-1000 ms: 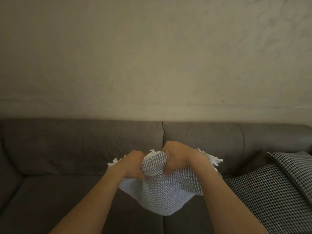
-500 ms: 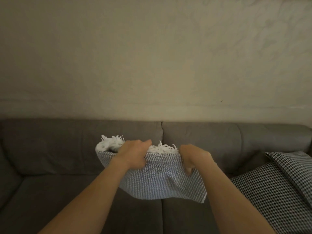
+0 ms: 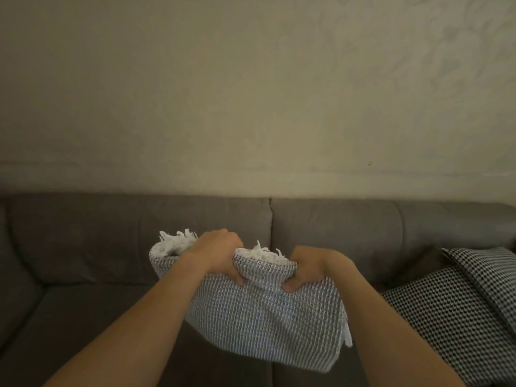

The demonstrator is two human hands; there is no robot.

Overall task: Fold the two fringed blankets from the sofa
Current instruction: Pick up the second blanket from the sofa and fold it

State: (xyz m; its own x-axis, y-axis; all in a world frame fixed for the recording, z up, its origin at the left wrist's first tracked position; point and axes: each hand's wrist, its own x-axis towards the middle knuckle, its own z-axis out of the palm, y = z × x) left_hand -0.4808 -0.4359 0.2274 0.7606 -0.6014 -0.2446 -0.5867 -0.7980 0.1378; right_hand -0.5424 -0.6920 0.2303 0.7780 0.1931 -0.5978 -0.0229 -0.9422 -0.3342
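A grey-and-white waffle-weave blanket point(image 3: 262, 322) with white fringe hangs folded in the air above the sofa seat. My left hand point(image 3: 220, 252) grips its top edge near the middle, fringe sticking up on both sides of it. My right hand point(image 3: 310, 268) clutches the same top edge further right, fingers curled into the cloth. A strip of fringe also hangs at the blanket's lower right corner. At the right lies a black-and-white houndstooth textile point(image 3: 463, 308); whether it is a blanket or a cushion, I cannot tell.
A dark grey sofa point(image 3: 111, 247) runs across the view, its backrest against a beige wall point(image 3: 251, 93). The seat cushions lie below the hanging blanket.
The hands moved apart along the top edge and the bunched blanket spread out wider. The fringe now stands up along the top, and the cloth hangs lower.
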